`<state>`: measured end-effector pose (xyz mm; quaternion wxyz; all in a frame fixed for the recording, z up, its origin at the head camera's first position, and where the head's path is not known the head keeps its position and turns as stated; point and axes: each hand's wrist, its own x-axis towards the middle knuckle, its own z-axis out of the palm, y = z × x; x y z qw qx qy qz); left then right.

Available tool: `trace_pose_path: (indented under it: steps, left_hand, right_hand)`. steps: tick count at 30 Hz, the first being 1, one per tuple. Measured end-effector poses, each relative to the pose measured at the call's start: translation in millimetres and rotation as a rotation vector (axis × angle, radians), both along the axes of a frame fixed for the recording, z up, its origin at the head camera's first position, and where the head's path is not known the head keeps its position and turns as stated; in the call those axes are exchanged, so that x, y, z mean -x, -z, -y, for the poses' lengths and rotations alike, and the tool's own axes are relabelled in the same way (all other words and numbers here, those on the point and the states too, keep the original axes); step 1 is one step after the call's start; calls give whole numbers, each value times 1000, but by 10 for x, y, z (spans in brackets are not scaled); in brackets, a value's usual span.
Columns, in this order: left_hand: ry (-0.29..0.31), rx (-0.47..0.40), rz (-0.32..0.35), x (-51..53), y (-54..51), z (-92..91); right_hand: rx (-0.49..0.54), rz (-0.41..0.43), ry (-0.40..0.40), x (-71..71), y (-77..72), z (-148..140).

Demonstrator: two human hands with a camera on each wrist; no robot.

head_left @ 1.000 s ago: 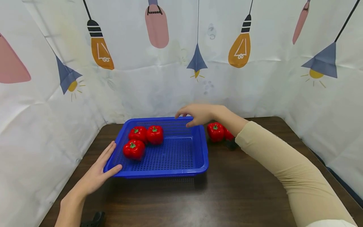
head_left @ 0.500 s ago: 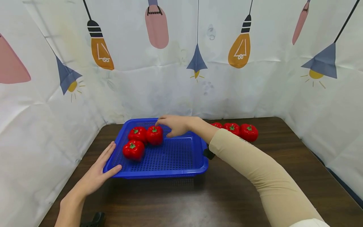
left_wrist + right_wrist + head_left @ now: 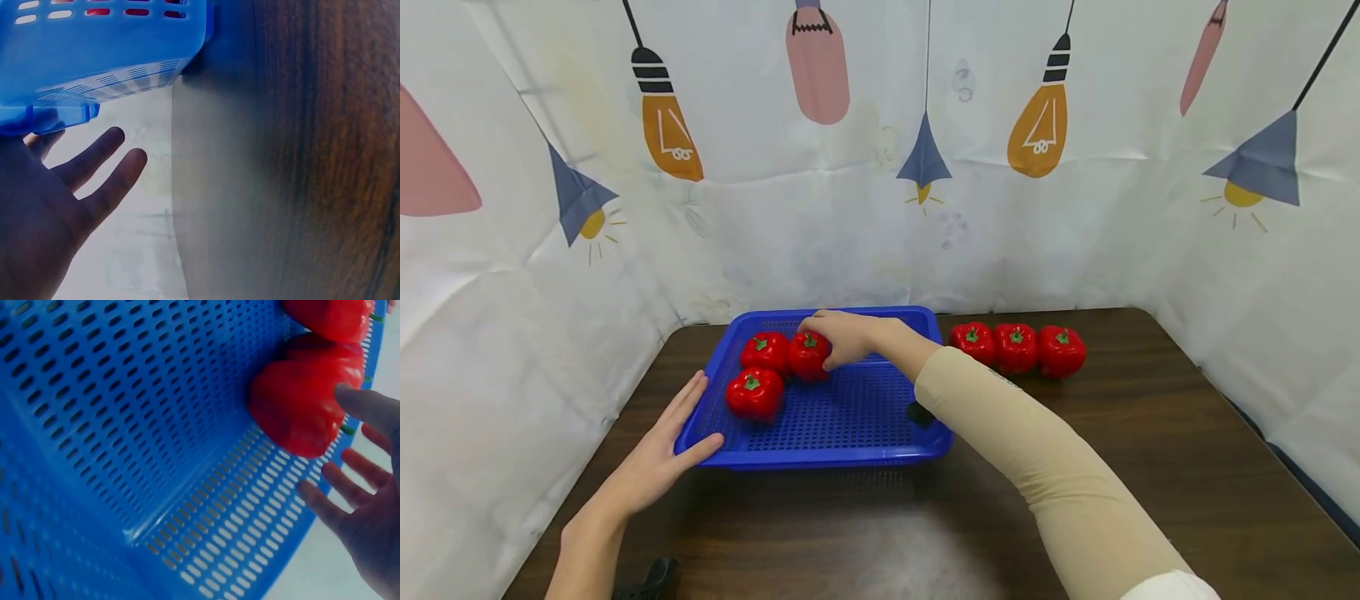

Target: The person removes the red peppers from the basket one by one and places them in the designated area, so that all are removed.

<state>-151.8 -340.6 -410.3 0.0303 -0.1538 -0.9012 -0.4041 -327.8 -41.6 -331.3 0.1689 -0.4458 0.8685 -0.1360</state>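
Observation:
Three red bell peppers with green stems sit in the left part of a blue perforated plastic basket (image 3: pixel 850 457). My right hand (image 3: pixel 844 337) is over the basket at the rightmost of these, the pepper (image 3: pixel 808 360). In the right wrist view its thumb overlaps that pepper (image 3: pixel 299 406) while the other fingers are spread and fairly straight. The back-left pepper (image 3: pixel 764 353) and the front-left pepper (image 3: pixel 754 395) lie beside it. My left hand (image 3: pixel 658 454) rests on the basket's left rim, fingers extended; the left wrist view shows them spread below the basket wall (image 3: pixel 106 47).
To the right of the basket, three more bell peppers stand in a row: one (image 3: pixel 972 342), a second (image 3: pixel 1016 348) and a third (image 3: pixel 1061 352). They sit on a dark wooden table (image 3: pixel 1000 500). A white patterned curtain (image 3: pixel 850 233) hangs behind. Something black (image 3: pixel 651 579) shows near the left forearm.
My right hand has moved left and down, from above the basket's back right to the rightmost pepper inside it. The row on the right has come into full view. The left hand stays put.

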Motion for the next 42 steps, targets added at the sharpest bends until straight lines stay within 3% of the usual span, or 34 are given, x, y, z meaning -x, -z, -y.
trace_pose_path:
  steps: [9,15,20,32,42]
  left_hand:
    - [-6,6,-12,-15,-18,-4]
    - [-8,3,-15,-19,-24,-32]
    - [-7,-1,-21,-18,-30,-34]
    - [-12,9,-20,-6,-33,-22]
    - [-16,9,-13,-14,-24,-27]
  right_hand:
    - [-75,-57,18,7,98,197]
    - [-73,-104,27,-14,126,216]
    - [-70,-90,24,-15,129,216]
    - [-129,-81,17,-78,44,195]
    - [-200,-89,-40,-130,-26,112]
